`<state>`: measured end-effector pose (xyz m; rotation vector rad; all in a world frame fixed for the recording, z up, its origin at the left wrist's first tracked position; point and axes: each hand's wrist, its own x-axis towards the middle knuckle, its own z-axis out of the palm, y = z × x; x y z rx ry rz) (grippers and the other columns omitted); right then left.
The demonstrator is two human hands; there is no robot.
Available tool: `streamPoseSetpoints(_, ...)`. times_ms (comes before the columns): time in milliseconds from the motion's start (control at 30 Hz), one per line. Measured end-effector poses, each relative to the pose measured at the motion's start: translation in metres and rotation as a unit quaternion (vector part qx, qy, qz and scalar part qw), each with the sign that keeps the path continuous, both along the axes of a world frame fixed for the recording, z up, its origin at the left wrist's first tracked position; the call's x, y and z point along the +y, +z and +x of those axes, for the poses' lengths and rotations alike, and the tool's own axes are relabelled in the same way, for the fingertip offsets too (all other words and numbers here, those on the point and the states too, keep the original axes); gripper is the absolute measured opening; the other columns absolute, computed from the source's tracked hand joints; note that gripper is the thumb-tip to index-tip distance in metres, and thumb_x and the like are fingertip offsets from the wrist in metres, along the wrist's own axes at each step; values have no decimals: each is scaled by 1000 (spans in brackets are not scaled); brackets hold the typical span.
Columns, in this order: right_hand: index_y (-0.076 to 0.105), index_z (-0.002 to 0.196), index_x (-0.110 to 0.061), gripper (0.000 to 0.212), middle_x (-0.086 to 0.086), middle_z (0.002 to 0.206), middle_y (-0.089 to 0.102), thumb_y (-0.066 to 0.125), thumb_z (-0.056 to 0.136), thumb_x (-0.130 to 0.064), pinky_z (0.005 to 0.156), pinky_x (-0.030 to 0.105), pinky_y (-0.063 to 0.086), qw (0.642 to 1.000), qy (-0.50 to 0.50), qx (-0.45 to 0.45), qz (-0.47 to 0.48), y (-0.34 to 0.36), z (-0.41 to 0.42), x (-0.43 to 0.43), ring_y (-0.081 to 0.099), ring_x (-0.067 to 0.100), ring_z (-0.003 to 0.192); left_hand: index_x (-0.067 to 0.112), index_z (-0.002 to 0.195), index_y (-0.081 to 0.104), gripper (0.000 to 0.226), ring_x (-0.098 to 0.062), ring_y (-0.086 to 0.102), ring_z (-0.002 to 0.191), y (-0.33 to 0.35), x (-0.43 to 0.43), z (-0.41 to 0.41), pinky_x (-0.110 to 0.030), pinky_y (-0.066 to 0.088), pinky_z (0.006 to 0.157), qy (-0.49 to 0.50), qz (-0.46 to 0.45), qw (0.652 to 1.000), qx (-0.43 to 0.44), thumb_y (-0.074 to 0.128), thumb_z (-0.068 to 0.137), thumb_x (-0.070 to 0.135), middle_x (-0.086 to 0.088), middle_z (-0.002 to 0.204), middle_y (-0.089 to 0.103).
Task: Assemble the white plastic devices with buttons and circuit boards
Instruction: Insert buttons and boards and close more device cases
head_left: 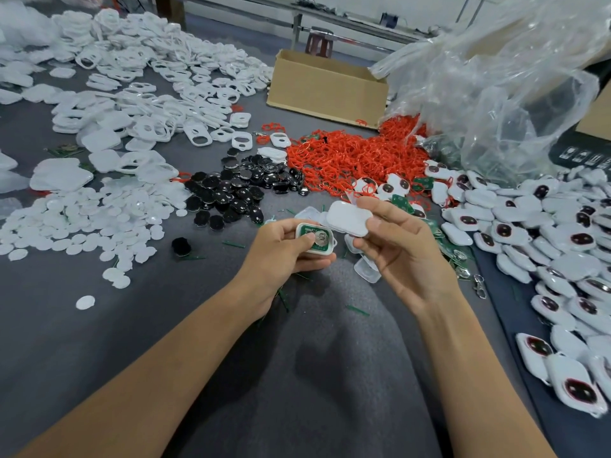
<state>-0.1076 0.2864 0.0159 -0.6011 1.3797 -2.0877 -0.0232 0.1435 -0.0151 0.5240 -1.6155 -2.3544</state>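
My left hand [281, 249] grips a white shell half [319, 252] with a green circuit board [315, 238] and a round metal contact seated inside it, the thumb pressing on the board. My right hand [396, 246] pinches a white back cover [348, 218] by its right end, held just above and to the right of the open shell. The two parts are close but apart.
Grey cloth table [231, 325]. Piles around: white frames [148, 94] at back left, white discs [82, 223], black buttons [238, 190], red rings [350, 153], assembled devices [545, 233] at right. A cardboard box [327, 87] and a clear plastic bag [496, 77] stand behind.
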Motion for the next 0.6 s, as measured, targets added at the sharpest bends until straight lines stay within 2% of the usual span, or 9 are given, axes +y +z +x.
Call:
streamPoseSetpoints(67,65,104,-4,32,12,92,67,57,73,-1,65,22,57,1000,-18,12,18,0,0,-1,66,17,72,-1,109,60,18,-30,72,80,0,0,0,-31,61,72,-1,1,1000,-1,46,97,-3,-19,100,69)
streamPoseSetpoints(167,63,98,-5,26,13,92,63,49,77,4,70,33,60,998,-59,11,24,1,-2,-1,65,26,81,1,106,60,18,-29,73,80,0,0,0,-30,61,70,-1,4,1000,-5,45,98,-3,-19,101,70)
streamPoseSetpoints(233,59,89,-8,28,7,84,63,38,83,9,64,35,60,995,-97,7,23,0,-3,-1,60,29,80,2,103,61,18,-29,73,80,-1,-1,0,-29,61,69,-2,8,1000,-4,45,98,-3,-18,98,70)
streamPoseSetpoints(300,55,86,-11,30,2,72,59,34,84,9,51,30,55,993,-116,6,20,-1,-4,0,56,29,73,2,103,61,18,-28,73,80,-1,-1,0,-28,60,69,-3,10,1000,-3,45,98,-3,-17,97,71)
streamPoseSetpoints(367,54,90,-14,29,1,67,55,38,84,9,42,23,45,992,-116,26,33,-3,-7,1,51,28,72,2,103,61,18,-28,73,79,0,-1,0,-28,60,68,-3,12,1000,-2,45,98,-3,-17,97,71)
streamPoseSetpoints(433,56,98,-16,28,3,73,55,53,82,6,43,22,39,991,-103,67,60,-5,-9,3,51,25,70,2,102,61,17,-28,73,79,0,-1,0,-28,60,68,-3,14,1000,-3,45,98,-3,-18,98,70)
streamPoseSetpoints(500,57,107,-17,40,7,84,63,70,73,0,50,21,45,989,-80,101,76,-7,-10,4,58,18,66,1,104,61,17,-28,73,79,1,-1,0,-28,60,67,-3,12,1000,-3,46,97,-3,-20,99,70)
streamPoseSetpoints(600,58,109,-9,44,8,84,69,69,67,-5,62,21,52,990,-60,105,66,-8,-8,2,64,14,66,-2,108,61,18,-30,73,82,0,-1,0,-28,60,68,-7,7,1000,-3,46,97,-3,-22,102,70)
